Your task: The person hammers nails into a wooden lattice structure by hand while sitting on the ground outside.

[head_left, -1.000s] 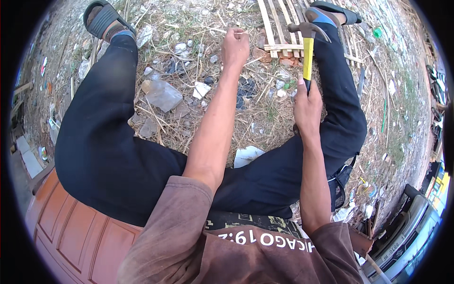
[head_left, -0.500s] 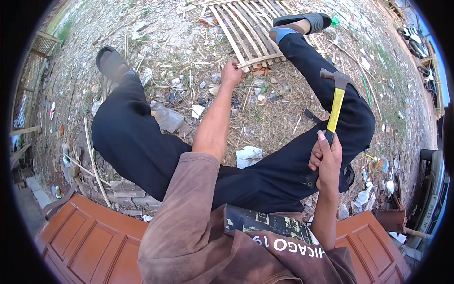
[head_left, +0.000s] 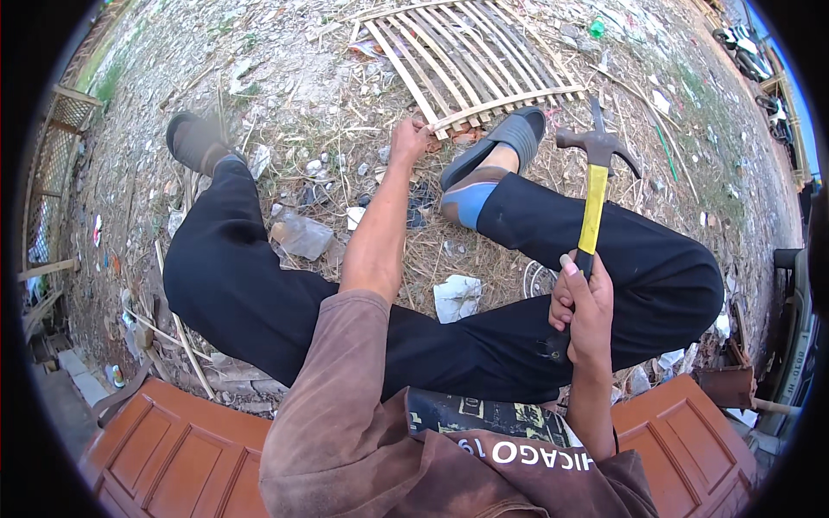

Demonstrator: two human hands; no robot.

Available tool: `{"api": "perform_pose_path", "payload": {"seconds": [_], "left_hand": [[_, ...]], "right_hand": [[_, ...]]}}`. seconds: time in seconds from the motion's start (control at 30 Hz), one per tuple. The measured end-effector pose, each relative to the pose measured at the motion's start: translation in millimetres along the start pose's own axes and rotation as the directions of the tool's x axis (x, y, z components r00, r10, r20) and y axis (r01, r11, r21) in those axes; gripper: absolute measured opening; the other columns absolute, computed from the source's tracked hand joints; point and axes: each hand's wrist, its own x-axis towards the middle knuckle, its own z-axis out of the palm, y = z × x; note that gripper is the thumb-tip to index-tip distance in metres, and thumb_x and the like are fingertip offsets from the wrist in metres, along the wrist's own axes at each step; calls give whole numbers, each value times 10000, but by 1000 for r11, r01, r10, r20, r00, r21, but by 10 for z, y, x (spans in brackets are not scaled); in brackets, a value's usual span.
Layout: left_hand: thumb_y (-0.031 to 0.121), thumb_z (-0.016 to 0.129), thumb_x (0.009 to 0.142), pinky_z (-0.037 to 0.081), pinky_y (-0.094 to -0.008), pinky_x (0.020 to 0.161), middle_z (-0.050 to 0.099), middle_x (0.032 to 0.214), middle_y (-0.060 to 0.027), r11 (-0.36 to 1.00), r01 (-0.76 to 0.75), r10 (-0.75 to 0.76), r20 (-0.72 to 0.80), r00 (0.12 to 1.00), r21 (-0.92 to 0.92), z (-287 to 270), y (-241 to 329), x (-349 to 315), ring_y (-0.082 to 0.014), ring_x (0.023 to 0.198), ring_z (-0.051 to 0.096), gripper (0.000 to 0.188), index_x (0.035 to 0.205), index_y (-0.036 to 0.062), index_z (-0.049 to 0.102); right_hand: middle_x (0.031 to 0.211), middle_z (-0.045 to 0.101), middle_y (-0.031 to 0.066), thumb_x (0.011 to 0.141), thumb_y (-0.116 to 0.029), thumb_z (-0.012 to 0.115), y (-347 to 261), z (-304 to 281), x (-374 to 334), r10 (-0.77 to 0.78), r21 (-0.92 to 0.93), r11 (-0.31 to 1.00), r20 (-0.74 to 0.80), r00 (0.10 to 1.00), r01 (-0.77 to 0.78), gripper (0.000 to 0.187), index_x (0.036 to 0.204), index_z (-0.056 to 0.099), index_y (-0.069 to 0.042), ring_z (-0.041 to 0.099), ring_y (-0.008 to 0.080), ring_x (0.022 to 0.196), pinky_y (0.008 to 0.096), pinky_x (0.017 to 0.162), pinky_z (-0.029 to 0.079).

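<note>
Held upright in my right hand (head_left: 585, 302) is a claw hammer (head_left: 593, 205) with a yellow and black handle and a worn metal head. The hand's fingers wrap round the lower grip, thumb along it, over my right thigh. My left hand (head_left: 409, 142) reaches forward, its fingers closed at the near left corner of a slatted wooden panel (head_left: 509, 104). The fingertips are partly hidden there. Thin parallel slats form the panel, joined by crosspieces, and it lies on the ground. My right sandal (head_left: 518, 138) rests against or close by its near edge.
Beneath me is a brown panelled wooden surface (head_left: 203, 440). Dry grass, stones and litter cover the ground, with a white crumpled scrap (head_left: 458, 299) between my legs and a clear plastic piece (head_left: 302, 235) to the left. A vehicle (head_left: 790, 337) stands at the right, motorcycles (head_left: 744, 52) farther off.
My right foot has come down and inward from beside the panel to its near edge, the knee swinging outward. The hammer has shifted slightly left and lower. My left hand stays at the panel's corner.
</note>
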Motion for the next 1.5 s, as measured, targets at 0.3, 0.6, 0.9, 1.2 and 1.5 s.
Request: {"api": "perform_pose_path", "payload": {"seconds": [0.3, 0.6, 0.9, 1.2, 1.5], "left_hand": [[228, 675, 903, 363, -217, 441, 553, 705, -21, 704, 447, -393, 222, 893, -551, -238, 451, 89, -102, 500, 443, 237, 937, -5, 648], [217, 716, 872, 499, -386, 881, 639, 943, -55, 487, 340, -180, 289, 940, -804, -1067, 1710, 159, -175, 872, 627, 325, 1136, 76, 590], [206, 756, 857, 497, -349, 814, 671, 1040, -60, 554, 180, -61, 175, 983, -813, -1711, 2110, 731, -145, 859, 618, 440, 1242, 133, 555], [230, 529, 1006, 490, -317, 763, 658, 1178, -72, 613, 152, 100, 266, 959, -775, -2281, 1997, 1477, -153, 856, 582, 380, 1351, 75, 502], [341, 507, 1006, 496, -315, 728, 596, 942, -115, 511, 211, 37, 266, 963, -833, -2041, 3149, 1116, -173, 761, 568, 412, 1341, 103, 497]], "right_hand": [[631, 385, -51, 980, -230, 617, 97, 39, 83, 75, 30, 997, 49, 996, -76, 207, 948, 459, -100, 317, 6, 438, 183, 380, 286], [632, 391, -51, 970, -220, 630, 118, 37, 247, 102, 62, 992, 57, 993, -105, 219, 949, 452, -95, 322, 9, 437, 185, 381, 293], [633, 398, -45, 970, -208, 627, 134, 44, 441, 142, 79, 986, 87, 986, -149, 214, 954, 449, -90, 334, 12, 428, 189, 375, 300], [633, 396, -44, 970, -198, 620, 73, 148, 508, 165, 79, 982, 106, 981, -173, 204, 964, 450, -86, 341, 15, 435, 184, 384, 309], [625, 404, -34, 976, -185, 605, 79, 69, 632, 203, 62, 976, 81, 976, -208, 197, 983, 436, -84, 341, 22, 437, 192, 391, 318]]}}
